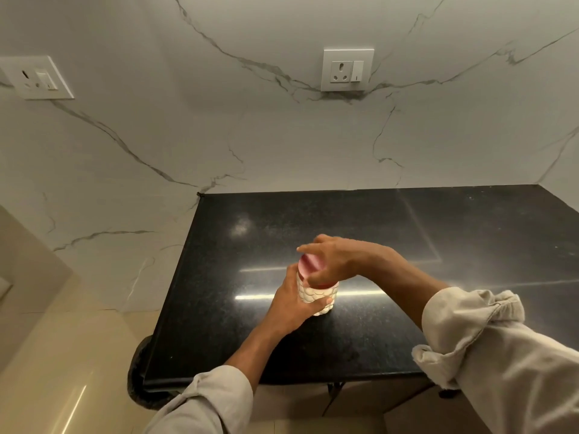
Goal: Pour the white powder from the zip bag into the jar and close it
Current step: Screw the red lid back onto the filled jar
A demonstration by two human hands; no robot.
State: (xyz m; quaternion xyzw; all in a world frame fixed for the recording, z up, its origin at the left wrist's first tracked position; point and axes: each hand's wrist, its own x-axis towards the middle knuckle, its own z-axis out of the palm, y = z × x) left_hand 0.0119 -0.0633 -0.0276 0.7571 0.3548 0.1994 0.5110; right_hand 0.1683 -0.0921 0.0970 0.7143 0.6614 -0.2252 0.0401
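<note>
A small jar point(318, 297) with a bumpy clear body full of white powder stands on the black stone counter point(376, 333). My left hand point(289, 308) wraps around the jar's body from the left. A pink lid point(308, 264) sits on top of the jar, and my right hand point(333, 261) grips it from above and the right, index finger stretched out. No zip bag is in view.
The counter's left edge point(170, 292) drops to a beige floor. A marble wall rises behind, with a socket point(347, 70) at centre and another socket point(36, 78) at the left. A dark round object point(138, 377) sits below the counter's front left corner.
</note>
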